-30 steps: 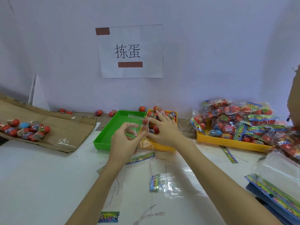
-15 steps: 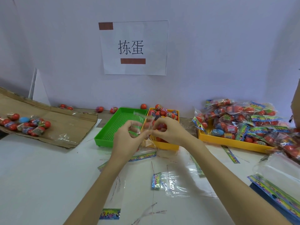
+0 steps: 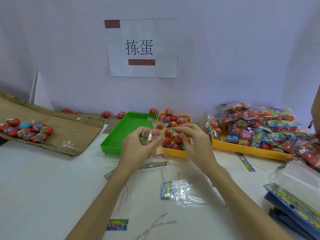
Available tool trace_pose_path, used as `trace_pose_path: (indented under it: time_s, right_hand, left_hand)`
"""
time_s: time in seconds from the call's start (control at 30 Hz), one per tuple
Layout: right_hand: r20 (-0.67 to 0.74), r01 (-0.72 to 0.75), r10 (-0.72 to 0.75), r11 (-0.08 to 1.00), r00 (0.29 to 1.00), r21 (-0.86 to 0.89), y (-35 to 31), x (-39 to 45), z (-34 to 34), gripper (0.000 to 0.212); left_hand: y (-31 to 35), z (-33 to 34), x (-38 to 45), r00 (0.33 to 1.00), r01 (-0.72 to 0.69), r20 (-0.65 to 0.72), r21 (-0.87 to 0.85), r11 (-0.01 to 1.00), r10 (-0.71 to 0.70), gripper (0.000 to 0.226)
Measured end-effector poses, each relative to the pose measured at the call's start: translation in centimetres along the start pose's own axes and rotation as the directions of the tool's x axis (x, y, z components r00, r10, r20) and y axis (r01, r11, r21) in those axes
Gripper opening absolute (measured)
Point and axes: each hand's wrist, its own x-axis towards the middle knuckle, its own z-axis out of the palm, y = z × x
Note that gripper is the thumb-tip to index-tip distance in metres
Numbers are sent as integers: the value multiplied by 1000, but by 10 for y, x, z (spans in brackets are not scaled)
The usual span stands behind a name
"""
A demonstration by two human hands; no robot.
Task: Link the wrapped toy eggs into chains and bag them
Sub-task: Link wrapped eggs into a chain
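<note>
Left hand [image 3: 138,146]: raised above the table, fingers curled, its grip pinching a clear crinkled plastic bag [image 3: 156,130] between thumb and fingertips
Right hand [image 3: 195,144]: level with the left and just to its right, its grip pinching a red wrapped toy egg with a printed band [image 3: 171,132] at the bag's open side
Clear bag: held between the two grips, its top edge standing up above them, its lower part hanging down below the left grip
Small yellow plastic tray of loose red wrapped eggs [image 3: 174,152]: directly behind and under both grips, partly hidden by the fingers
Green perforated plastic tray [image 3: 119,135]: just left of the left grip, touching the small yellow tray's side
Large yellow plastic tray [image 3: 242,148]: well to the right of the right grip, heaped with filled bags of red eggs [image 3: 256,125]
Flattened brown cardboard sheet [image 3: 72,132]: well left of the grips, a cluster of red eggs and one blue egg [image 3: 26,129] on it
Empty clear bags with colourful header strips [image 3: 183,193]: flat on the white table [image 3: 43,187], nearer the person than the grips
White paper sign with black characters [image 3: 142,47]: on the wall, high above the grips
</note>
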Motion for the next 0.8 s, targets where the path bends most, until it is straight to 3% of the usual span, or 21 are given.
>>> trace_pose_path:
  time_s: [0.17,0.23,0.37,0.47,0.57,0.67,0.8]
  right_hand:
    - [-22,-144,158,940,987,311,-12,4,-14,42]
    - [-26,-207,238,886,971,415,-20,6,-17,35]
    - [-38,-119,161,849,986,515,-40,9,-23,23]
    - [-45,17,3,904,999,428,-54,6,-20,28]
    - [-67,122,-111,970,992,211,-58,3,-14,35]
    - [-52,242,-241,970,969,17,-57,1,-15,28]
    - [36,276,-273,958,961,-76,-55,2,-20,22]
  left_hand:
    - [4,1,-1,999,3,37,-55,998,-1,25]
    - [6,2,-3,998,6,55,-74,997,-2,31]
    - [11,4,-6,997,-3,79,-134,991,13,53]
    - [12,7,-7,992,-47,110,-149,988,64,52]
    - [11,9,-9,987,-91,116,-170,981,112,53]
    - [10,10,-8,986,-107,111,-162,981,125,58]
    - [10,9,-7,989,-99,96,-163,982,116,56]
